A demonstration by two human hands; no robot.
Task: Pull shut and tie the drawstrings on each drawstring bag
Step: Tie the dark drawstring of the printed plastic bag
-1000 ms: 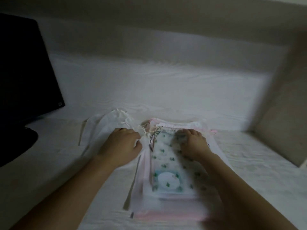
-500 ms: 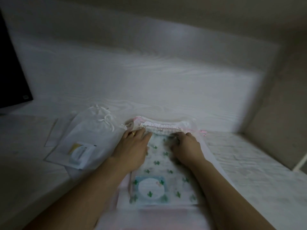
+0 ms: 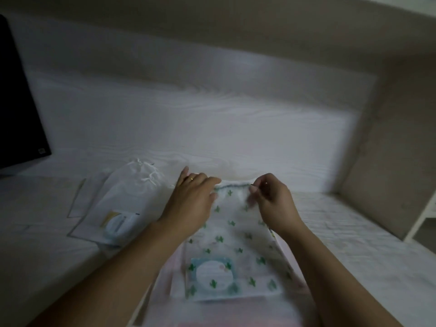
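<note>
Holding: my left hand [image 3: 188,204] and right hand [image 3: 271,204] each pinch a top corner of the cactus-print bag [image 3: 236,244], grip curled on the gathered hem.
Bag look: sheer white, green cactus print, mouth partly bunched between my hands.
Bag contents: round-labelled blue card [image 3: 212,273] shows through near the bottom.
Bag place: on top of pinkish bags [image 3: 212,310] on the bench [image 3: 42,244].
Other bag: white drawstring bag [image 3: 122,208] lies left, tied, yellowish card inside.

Bag [image 3: 238,234] under my hands: white, scattered green cactus print, pale blue label with white circle. Bag beside it [image 3: 122,204]: plain white, tan-and-white label. Desk [image 3: 188,128] white.
</note>
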